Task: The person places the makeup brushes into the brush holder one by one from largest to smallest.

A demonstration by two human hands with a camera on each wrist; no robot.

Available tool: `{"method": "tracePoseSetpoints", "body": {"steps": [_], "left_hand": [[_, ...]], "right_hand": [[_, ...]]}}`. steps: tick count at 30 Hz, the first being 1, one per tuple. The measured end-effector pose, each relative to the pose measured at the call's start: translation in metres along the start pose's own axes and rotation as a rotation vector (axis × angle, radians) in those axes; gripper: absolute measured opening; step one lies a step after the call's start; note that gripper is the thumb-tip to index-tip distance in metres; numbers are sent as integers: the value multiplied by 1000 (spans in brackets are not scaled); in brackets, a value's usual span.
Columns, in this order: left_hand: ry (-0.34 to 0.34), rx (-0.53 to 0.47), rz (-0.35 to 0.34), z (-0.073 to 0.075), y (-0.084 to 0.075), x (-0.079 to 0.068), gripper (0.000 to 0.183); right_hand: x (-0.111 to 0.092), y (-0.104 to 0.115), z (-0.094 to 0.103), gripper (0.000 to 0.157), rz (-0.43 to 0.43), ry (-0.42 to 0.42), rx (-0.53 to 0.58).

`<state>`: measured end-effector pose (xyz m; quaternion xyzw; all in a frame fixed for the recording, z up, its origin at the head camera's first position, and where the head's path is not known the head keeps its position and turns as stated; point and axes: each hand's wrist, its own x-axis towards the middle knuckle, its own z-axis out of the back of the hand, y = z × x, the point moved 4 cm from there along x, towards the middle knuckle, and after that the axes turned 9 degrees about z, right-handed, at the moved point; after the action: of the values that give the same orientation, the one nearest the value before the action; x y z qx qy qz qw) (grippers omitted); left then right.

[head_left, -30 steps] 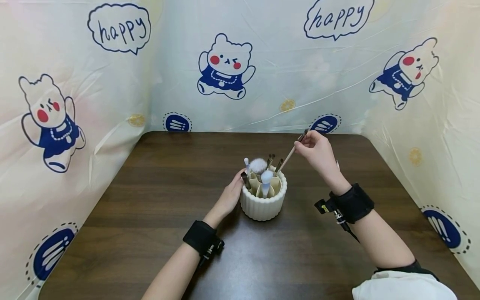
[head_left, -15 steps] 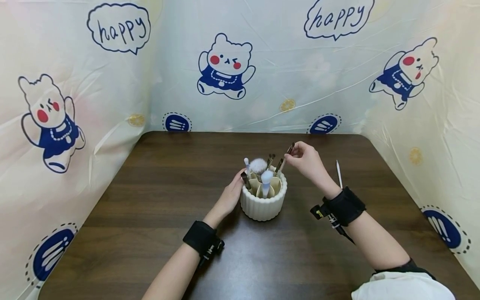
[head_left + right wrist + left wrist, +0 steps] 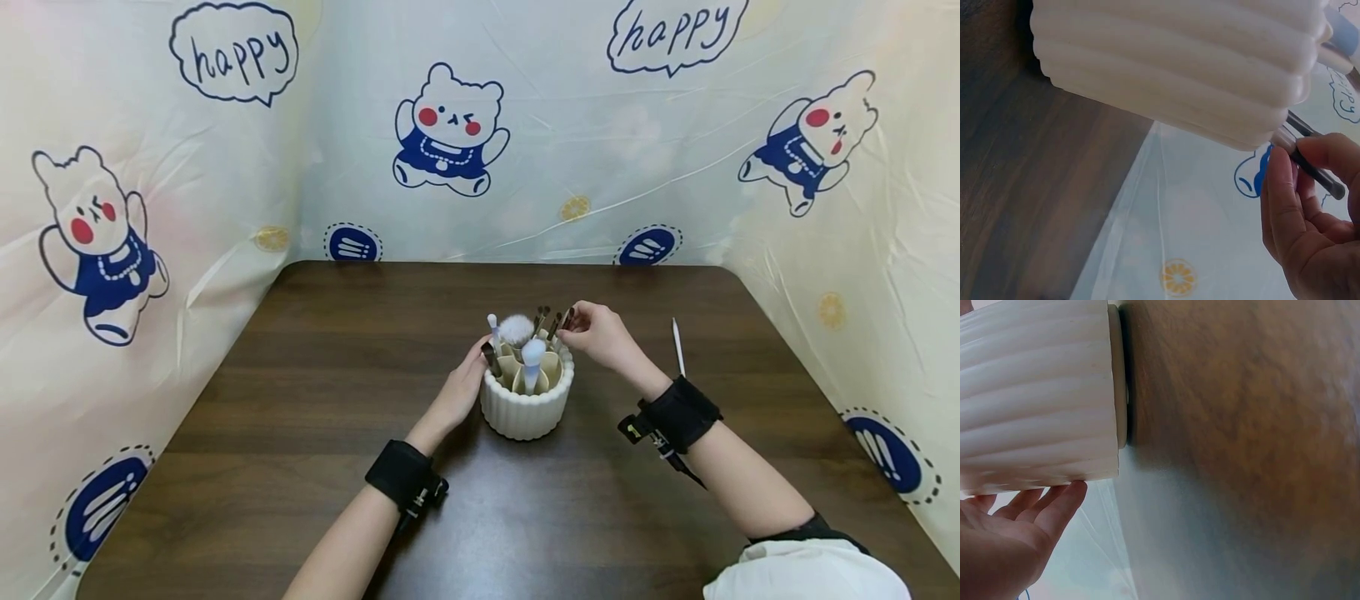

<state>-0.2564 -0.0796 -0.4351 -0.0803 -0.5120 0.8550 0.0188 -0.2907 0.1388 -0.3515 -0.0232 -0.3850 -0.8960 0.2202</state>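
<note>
A white ribbed brush holder (image 3: 525, 417) stands upright on the table, its inside split into compartments. In it are several makeup brushes, among them a fluffy white one (image 3: 516, 330) and a pale blue one (image 3: 533, 354). My left hand (image 3: 459, 390) rests against the holder's left side; in the left wrist view its extended fingertips (image 3: 1072, 490) touch the ribbed wall. At the right rear rim, my right hand (image 3: 602, 337) pinches a dark-tipped makeup brush (image 3: 1319, 175) between thumb and fingers. That brush's lower part is hidden by the holder.
A thin white pencil-like stick (image 3: 678, 346) lies on the brown wooden table (image 3: 337, 350), right of the right wrist. A patterned curtain (image 3: 337, 125) encloses the table at the back and sides. Both wrists wear black straps with cameras.
My right hand has moved down and left to the holder's rim, lowering the pinched brush into it. The white stick has come into view behind the wrist. The left hand stays put.
</note>
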Motion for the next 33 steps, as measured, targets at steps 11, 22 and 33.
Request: {"method": "tracePoseSetpoints", "body": {"steps": [11,22,33], "left_hand": [[17,-8,4,0,-1,-2,51],[27,-15,-2,0,-1,-2,51],[20,-14,-9,0,-1,-3,50]], "right_hand": [[4,0,-6,11,10,82,-41],[9,-1,-6,13,-6,153,-69],[9,2,4,28,-68,136,-30]]}}
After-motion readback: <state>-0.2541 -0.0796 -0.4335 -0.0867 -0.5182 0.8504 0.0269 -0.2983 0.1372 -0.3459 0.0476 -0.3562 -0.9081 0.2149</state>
